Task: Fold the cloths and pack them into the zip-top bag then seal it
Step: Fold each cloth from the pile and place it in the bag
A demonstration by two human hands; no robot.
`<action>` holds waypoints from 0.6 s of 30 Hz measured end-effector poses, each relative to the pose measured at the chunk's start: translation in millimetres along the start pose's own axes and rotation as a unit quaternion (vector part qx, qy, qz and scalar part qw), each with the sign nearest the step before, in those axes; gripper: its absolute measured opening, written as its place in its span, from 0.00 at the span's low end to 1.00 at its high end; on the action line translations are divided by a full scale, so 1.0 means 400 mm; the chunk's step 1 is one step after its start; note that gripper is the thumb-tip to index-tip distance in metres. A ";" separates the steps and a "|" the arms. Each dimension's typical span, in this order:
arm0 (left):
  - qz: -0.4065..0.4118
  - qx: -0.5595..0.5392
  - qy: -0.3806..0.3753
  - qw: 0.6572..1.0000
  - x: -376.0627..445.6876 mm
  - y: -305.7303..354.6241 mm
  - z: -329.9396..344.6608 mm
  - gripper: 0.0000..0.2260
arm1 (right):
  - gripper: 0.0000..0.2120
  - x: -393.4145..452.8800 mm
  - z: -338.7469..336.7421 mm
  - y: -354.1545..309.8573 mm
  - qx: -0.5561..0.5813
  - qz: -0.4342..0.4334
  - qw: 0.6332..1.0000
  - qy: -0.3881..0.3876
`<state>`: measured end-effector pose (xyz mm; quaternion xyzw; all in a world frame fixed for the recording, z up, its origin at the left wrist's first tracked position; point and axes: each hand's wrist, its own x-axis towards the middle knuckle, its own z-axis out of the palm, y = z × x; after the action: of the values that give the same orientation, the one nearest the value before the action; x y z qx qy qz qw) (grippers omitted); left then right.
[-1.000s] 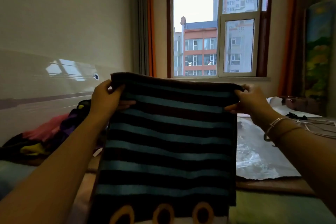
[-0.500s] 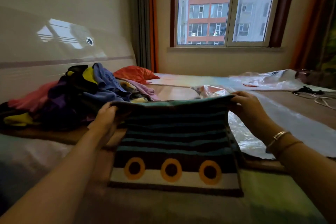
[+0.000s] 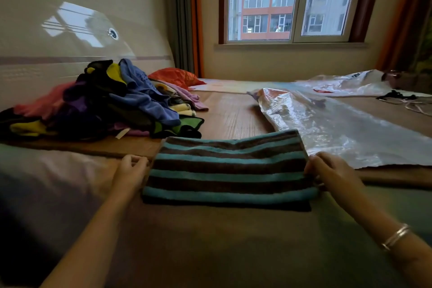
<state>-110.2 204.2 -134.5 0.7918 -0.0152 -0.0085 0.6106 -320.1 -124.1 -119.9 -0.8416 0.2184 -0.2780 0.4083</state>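
Daylight from a wide window falls over a bed that serves as the work surface, with a pale glossy headboard along its left side. Near the person lies the folded teal-and-brown striped towel cloth, flat on the bed and doubled over on itself. The left hand sits at the cloth's left edge with its fingers curled, though whether they pinch the fabric or only touch beside it cannot be told. The right hand is at the right edge, its fingers curled onto the cloth's corner and apparently grasping it. Just beyond the cloth's far right corner spreads the large crinkled clear plastic zip-top bag, lying flat with its mouth not discernible. To the left, well apart from the bag, is a heap of unfolded multicoloured cloths. The fold looks only partly finished and most of the task remains. The thick terry may spring open if the hands let go unevenly, and the far layer already bows upward, so another fold could come out skewed. The slippery bag may also slide or collapse when the cloth is pushed in, because nothing holds its mouth open.
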 end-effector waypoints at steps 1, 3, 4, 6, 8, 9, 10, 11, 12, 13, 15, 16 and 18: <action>0.004 0.028 0.005 1.000 -0.002 0.000 0.003 0.08 | 0.10 -0.012 -0.001 0.000 -0.037 -0.029 0.998 0.032; 0.004 0.067 -0.011 0.998 -0.012 0.000 0.018 0.12 | 0.10 -0.021 -0.002 0.005 -0.073 -0.016 0.995 0.062; -0.003 0.084 -0.020 0.996 -0.019 0.002 0.027 0.15 | 0.11 -0.014 0.002 0.009 -0.078 0.005 0.995 0.054; -0.014 0.096 -0.028 0.995 -0.022 0.001 0.037 0.21 | 0.13 0.000 0.010 0.006 -0.056 0.060 0.996 0.021; -0.024 0.083 -0.029 0.996 -0.024 0.002 0.037 0.24 | 0.15 0.004 0.020 -0.008 -0.008 0.085 0.996 -0.006; -0.028 0.081 -0.031 0.996 -0.025 0.003 0.037 0.26 | 0.16 0.003 0.026 -0.014 0.012 0.095 0.995 -0.016; -0.031 0.085 -0.033 0.995 -0.027 0.005 0.037 0.26 | 0.17 0.004 0.031 -0.021 0.020 0.099 0.995 -0.018; -0.033 0.090 -0.039 0.995 -0.030 0.008 0.037 0.27 | 0.17 0.008 0.037 -0.026 0.025 0.103 0.994 -0.019; -0.032 0.088 -0.049 0.994 -0.035 0.013 0.039 0.26 | 0.16 0.011 0.042 -0.032 0.037 0.108 0.993 -0.021; -0.030 0.079 -0.064 0.994 -0.040 0.019 0.041 0.25 | 0.14 0.011 0.047 -0.041 0.057 0.113 0.992 -0.026; -0.026 0.045 -0.093 0.994 -0.047 0.035 0.044 0.22 | 0.09 0.011 0.051 -0.053 0.100 0.125 0.986 -0.042; -0.026 0.022 -0.101 0.994 -0.049 0.043 0.044 0.21 | 0.08 0.011 0.050 -0.057 0.119 0.131 0.983 -0.046; -0.031 -0.031 -0.105 0.994 -0.054 0.057 0.044 0.19 | 0.07 0.013 0.047 -0.061 0.164 0.149 0.974 -0.047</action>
<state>-132.5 182.2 -117.0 0.7673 -0.0549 -0.1107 0.6293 -300.5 -102.5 -108.2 -0.7332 0.2735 -0.2057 0.5876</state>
